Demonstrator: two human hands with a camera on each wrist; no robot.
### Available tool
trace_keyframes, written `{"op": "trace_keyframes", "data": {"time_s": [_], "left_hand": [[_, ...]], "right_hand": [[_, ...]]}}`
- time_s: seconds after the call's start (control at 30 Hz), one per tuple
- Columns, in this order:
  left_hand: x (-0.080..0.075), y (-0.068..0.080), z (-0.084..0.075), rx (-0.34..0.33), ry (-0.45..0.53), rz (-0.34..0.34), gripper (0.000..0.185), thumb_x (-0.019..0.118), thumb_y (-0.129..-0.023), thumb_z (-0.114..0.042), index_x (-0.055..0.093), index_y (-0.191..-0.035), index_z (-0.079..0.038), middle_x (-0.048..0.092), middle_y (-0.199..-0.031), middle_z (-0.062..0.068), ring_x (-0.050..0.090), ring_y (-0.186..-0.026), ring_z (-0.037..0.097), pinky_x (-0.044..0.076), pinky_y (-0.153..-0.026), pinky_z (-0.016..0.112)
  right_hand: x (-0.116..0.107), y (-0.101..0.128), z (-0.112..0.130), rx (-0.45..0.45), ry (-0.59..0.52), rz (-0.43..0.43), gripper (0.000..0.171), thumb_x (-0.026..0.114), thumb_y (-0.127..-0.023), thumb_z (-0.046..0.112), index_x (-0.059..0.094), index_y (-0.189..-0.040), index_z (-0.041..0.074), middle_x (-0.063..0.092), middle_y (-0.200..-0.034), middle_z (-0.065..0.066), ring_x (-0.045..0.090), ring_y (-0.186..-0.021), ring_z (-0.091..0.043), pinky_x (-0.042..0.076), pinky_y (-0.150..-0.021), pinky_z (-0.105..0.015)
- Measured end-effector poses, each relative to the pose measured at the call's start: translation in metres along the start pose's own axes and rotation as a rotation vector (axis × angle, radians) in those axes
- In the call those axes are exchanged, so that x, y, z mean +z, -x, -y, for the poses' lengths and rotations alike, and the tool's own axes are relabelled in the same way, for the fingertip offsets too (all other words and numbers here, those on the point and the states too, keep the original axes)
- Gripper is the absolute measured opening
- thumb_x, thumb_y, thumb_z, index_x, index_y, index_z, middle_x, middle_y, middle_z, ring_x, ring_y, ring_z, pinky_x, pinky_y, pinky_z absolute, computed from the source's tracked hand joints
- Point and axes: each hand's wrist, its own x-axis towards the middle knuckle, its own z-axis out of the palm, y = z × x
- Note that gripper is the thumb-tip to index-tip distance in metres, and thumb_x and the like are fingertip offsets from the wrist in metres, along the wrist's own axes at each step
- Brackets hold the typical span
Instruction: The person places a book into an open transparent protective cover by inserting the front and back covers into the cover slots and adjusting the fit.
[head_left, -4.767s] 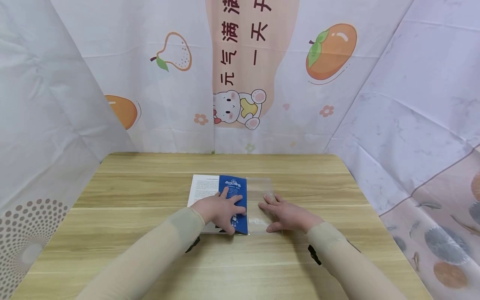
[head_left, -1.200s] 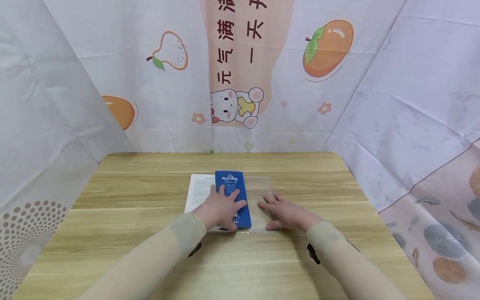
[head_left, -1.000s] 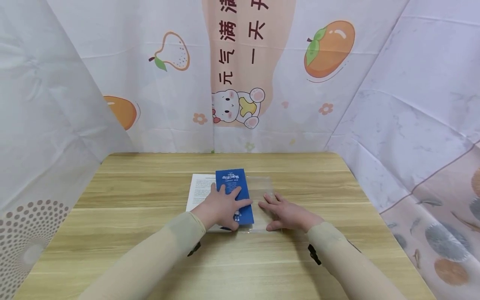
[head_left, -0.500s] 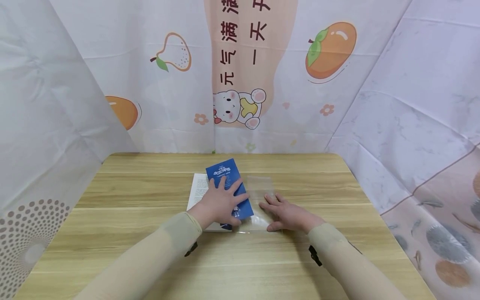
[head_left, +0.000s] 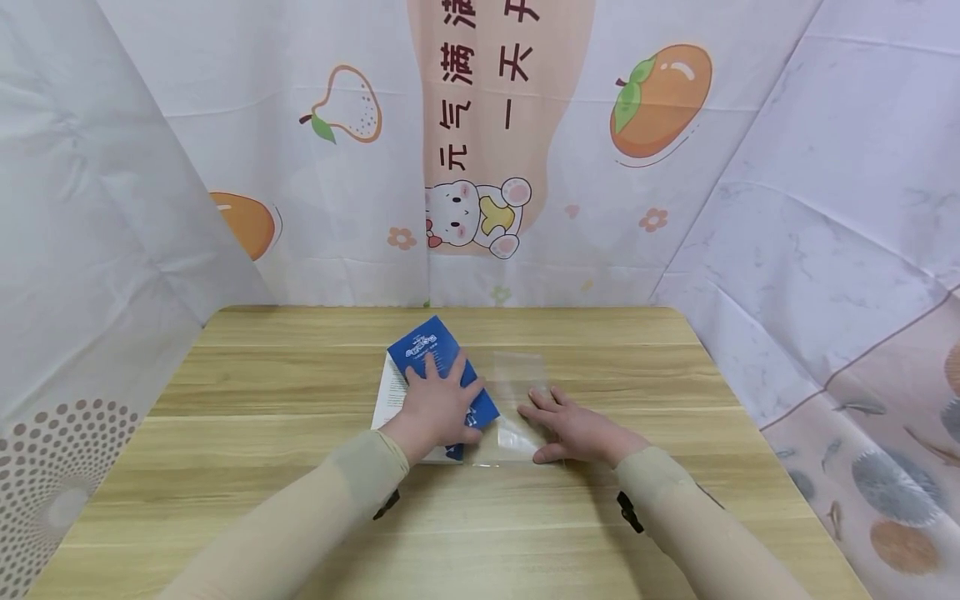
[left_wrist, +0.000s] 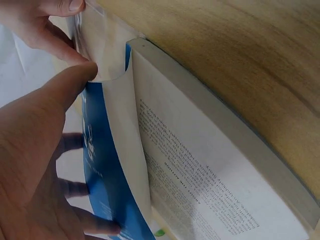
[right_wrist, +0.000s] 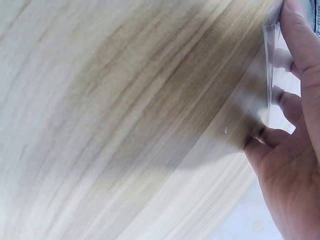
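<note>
Wooden table (head_left: 487, 533) foremost. Left hand (head_left: 435, 410): fingers spread, gripping nothing, pressed to blue flap (head_left: 422, 340), which lies skewed across book (head_left: 388, 396) mid-table, partly bowed off the page (left_wrist: 200, 160). Right hand (head_left: 579, 428): fingers extended, gripping nothing, resting on clear film (head_left: 517, 379) right of book. Behind table: printed curtain (head_left: 577, 167).

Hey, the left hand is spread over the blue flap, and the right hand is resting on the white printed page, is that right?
Not quite: the right hand rests on the clear plastic, not the white printed page; the head view shows it. The left hand is spread over the blue flap.
</note>
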Motion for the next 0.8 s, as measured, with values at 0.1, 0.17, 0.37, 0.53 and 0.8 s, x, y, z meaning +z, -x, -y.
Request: {"op": "trace_keyframes", "data": {"time_s": [0.1, 0.17, 0.37, 0.53, 0.8], "left_hand": [[0.002, -0.001, 0.000, -0.033, 0.008, 0.011, 0.089, 0.067, -0.082, -0.075, 0.043, -0.156, -0.034, 0.016, -0.170, 0.016, 0.027, -0.141, 0.065, 0.038, -0.100, 0.078], [0.003, -0.002, -0.001, -0.050, 0.012, 0.013, 0.089, 0.066, -0.082, -0.075, 0.043, -0.156, -0.033, 0.016, -0.170, 0.016, 0.027, -0.141, 0.065, 0.038, -0.099, 0.078], [0.006, -0.004, -0.003, -0.084, 0.005, 0.021, 0.089, 0.065, -0.083, -0.076, 0.042, -0.157, -0.032, 0.014, -0.170, 0.016, 0.027, -0.141, 0.065, 0.040, -0.098, 0.077], [0.010, -0.006, -0.005, -0.093, -0.018, 0.019, 0.090, 0.065, -0.082, -0.077, 0.043, -0.157, -0.032, 0.013, -0.171, 0.015, 0.025, -0.143, 0.064, 0.041, -0.098, 0.077], [0.013, -0.010, -0.008, -0.090, -0.066, 0.034, 0.091, 0.062, -0.082, -0.079, 0.042, -0.157, -0.032, 0.014, -0.171, 0.014, 0.025, -0.144, 0.061, 0.042, -0.102, 0.072]], "right_hand": [[0.000, 0.000, 0.000, -0.004, 0.002, -0.003, 0.082, 0.072, -0.093, 0.046, 0.038, -0.159, 0.011, 0.025, -0.167, -0.020, 0.015, -0.150, -0.056, 0.034, -0.112, -0.067], [0.000, 0.000, 0.000, -0.004, 0.005, -0.004, 0.082, 0.072, -0.093, 0.046, 0.038, -0.159, 0.011, 0.025, -0.167, -0.019, 0.016, -0.150, -0.056, 0.034, -0.112, -0.067], [0.001, -0.001, -0.001, 0.000, 0.005, -0.004, 0.082, 0.071, -0.093, 0.048, 0.038, -0.159, 0.012, 0.024, -0.167, -0.019, 0.015, -0.150, -0.055, 0.033, -0.112, -0.067], [0.002, -0.001, -0.001, -0.002, 0.004, -0.008, 0.082, 0.072, -0.093, 0.048, 0.038, -0.159, 0.012, 0.024, -0.167, -0.019, 0.015, -0.150, -0.055, 0.033, -0.112, -0.067], [0.002, -0.002, 0.000, -0.002, 0.001, -0.005, 0.081, 0.072, -0.093, 0.047, 0.038, -0.159, 0.014, 0.024, -0.167, -0.019, 0.014, -0.150, -0.056, 0.033, -0.112, -0.068]]}}
